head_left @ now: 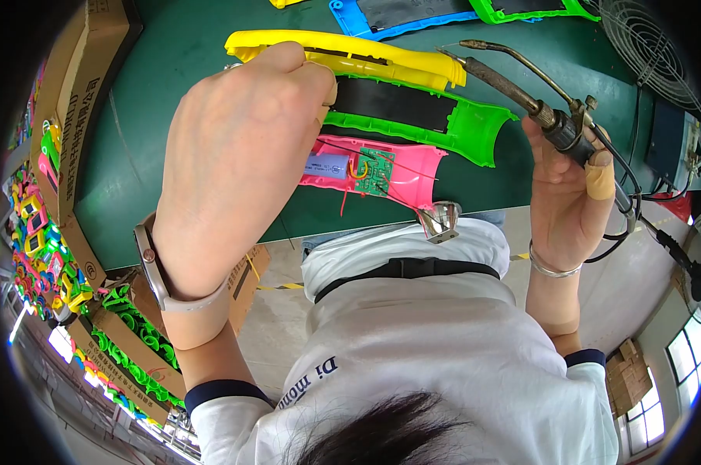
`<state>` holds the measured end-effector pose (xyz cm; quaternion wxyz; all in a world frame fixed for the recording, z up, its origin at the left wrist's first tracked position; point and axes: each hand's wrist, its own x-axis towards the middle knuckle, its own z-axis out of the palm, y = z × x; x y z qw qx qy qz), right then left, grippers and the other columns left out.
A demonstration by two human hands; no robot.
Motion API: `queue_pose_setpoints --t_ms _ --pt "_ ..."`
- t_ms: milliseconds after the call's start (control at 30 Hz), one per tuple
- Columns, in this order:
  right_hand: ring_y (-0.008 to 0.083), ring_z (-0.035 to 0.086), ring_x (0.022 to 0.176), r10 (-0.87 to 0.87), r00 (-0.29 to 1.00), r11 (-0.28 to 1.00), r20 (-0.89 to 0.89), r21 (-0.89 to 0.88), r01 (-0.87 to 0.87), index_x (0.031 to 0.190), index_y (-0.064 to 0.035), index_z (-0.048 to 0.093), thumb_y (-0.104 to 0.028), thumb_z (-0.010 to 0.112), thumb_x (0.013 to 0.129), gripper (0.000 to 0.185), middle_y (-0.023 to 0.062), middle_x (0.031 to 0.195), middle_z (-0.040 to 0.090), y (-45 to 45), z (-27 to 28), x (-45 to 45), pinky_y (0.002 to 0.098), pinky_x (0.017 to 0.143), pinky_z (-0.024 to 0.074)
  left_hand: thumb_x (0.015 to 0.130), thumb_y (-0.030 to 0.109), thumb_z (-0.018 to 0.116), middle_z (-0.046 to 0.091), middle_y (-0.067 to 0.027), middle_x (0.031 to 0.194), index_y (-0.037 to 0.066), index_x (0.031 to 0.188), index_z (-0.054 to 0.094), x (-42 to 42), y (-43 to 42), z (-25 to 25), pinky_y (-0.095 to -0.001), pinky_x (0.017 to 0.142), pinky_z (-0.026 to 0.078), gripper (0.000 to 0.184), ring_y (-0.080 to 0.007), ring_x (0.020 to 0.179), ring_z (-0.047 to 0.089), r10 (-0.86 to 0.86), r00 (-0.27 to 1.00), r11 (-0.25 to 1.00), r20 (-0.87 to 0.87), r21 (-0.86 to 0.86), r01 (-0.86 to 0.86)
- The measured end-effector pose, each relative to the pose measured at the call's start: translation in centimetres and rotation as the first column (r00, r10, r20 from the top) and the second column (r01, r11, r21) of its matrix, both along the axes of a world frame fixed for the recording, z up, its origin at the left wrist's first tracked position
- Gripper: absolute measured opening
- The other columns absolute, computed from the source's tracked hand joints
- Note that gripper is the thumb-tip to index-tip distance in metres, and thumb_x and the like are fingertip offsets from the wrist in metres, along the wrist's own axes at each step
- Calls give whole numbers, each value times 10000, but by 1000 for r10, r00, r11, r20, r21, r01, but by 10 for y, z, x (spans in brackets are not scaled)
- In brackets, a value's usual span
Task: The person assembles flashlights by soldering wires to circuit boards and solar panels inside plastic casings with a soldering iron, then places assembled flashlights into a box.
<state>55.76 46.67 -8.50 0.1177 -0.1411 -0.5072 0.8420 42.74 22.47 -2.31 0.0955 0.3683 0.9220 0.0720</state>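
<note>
My right hand (571,186) grips a soldering iron (513,89) with a curved solder-feed tube; a tan covering wraps the thumb. The iron's tip points left, over the end of a yellow plastic shell (397,62). My left hand (234,147) is closed, knuckles up, over the left parts of the shells. Its fingertips are mostly hidden, and what they pinch does not show. Below the yellow shell lies a green shell (474,124) with a black strip. Nearest me is a pink shell (416,170) with a battery (325,166), circuit board (376,170) and wires. A shiny reflector (441,221) sits at its right end.
Blue (405,27) and green shells (532,9) lie at the far edge of the green table (172,46). A wire-guarded fan (652,46) and a box-shaped device (672,143) stand right. Cartons (83,116) and colourful parts (41,232) fill the left side.
</note>
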Motion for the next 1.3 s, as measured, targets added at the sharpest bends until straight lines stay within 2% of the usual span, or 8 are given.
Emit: queue_pose_setpoints --t_ms 300,433,533,700,833,900,1067,1300 --pt "209 523 1036 -69 998 998 5 -12 69 1081 -26 530 -291 406 919 334 48 816 601 -6 2 -5 505 1020 246 697 -10 597 579 -93 859 33 856 587 -7 -8 5 -304 617 460 166 -244 726 585 29 998 982 47 187 -37" --pt "168 531 926 -28 999 999 -33 -34 27 1056 -38 545 -300 410 919 325 33 789 577 -8 3 -9 511 1034 210 699 -3 616 581 -86 922 64 935 583 -22 3 10 -305 697 458 247 -249 831 570 -34 960 954 -277 278 114" --pt "137 509 838 -19 999 998 -50 -60 16 1044 -43 552 -305 415 917 322 23 766 554 -11 6 -14 511 1036 205 694 -1 621 580 -79 897 63 923 577 -32 -2 -2 -314 687 458 242 -245 807 574 -103 968 991 -228 62 120" --pt "129 491 806 -42 998 998 -56 -55 39 1056 -43 552 -305 417 914 327 26 766 539 -14 7 -13 503 1032 220 734 76 638 589 -66 904 64 964 566 -42 -6 -12 -263 680 446 241 -214 782 579 122 992 956 -28 272 -110" --pt "158 519 878 -68 997 998 -34 -15 68 1101 -43 528 -297 417 912 336 46 812 556 -14 8 -10 496 1015 255 764 82 624 593 -49 855 43 939 593 -36 2 -11 -240 651 430 182 -166 688 549 129 927 903 -352 428 37" --pt "178 559 900 -167 986 986 -28 -4 167 1066 16 493 -202 530 857 305 63 969 536 -21 16 -8 271 753 478 762 83 625 596 -59 827 27 918 596 -20 -12 -3 -239 629 420 168 -147 668 544 218 961 908 -172 397 -135" --pt "178 590 754 -33 999 999 26 40 31 1040 17 466 -191 629 780 371 90 932 544 -20 19 -5 261 608 522 714 46 639 566 -55 713 4 871 596 9 -20 1 -245 540 397 168 -135 609 514 208 940 945 269 192 -265" --pt "180 601 773 13 996 999 83 30 -15 1089 17 440 -129 640 758 414 140 960 582 -31 21 -10 293 618 548 710 8 612 544 -67 699 11 832 575 14 -17 -7 -257 535 411 127 -162 562 526 170 942 962 291 159 -223"
